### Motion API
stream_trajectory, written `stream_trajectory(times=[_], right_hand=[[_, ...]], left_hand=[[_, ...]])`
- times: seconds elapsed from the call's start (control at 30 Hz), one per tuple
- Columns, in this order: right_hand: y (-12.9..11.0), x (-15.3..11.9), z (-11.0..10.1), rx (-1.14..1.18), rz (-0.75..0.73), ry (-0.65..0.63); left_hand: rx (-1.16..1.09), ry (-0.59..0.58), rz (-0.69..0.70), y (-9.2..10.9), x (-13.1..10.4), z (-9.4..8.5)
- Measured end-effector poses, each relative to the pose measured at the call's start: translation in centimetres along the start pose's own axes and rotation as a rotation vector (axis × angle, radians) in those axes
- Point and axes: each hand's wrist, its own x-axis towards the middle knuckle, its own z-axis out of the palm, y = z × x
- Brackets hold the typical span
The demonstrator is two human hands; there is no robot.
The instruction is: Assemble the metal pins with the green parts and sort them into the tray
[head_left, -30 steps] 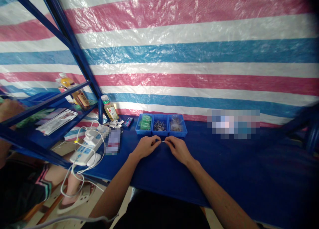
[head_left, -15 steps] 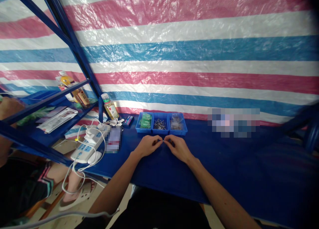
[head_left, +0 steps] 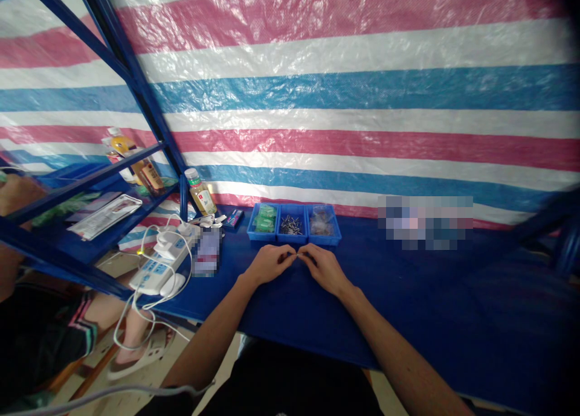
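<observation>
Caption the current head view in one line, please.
Left hand and right hand pinch a tiny item before three blue bins.

Striped sheet (head_left: 362, 90): glossy, crinkled plastic | bins (head_left: 293, 239): smooth plastic

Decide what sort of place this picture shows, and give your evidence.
Probably a makeshift hand-assembly workstation: a blue bench carries three blue bins, the middle one holding small metal pieces, and striped plastic sheeting hangs behind as a wall.
</observation>
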Motion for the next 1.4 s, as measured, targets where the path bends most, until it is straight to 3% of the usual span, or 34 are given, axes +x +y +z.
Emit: stream_trajectory(times=[1.4], right_hand=[[-0.08, 0.01, -0.78, -0.056, 0.058, 0.084]], left_hand=[[0.007, 0.028, -0.011, -0.18, 0.13, -0.41]])
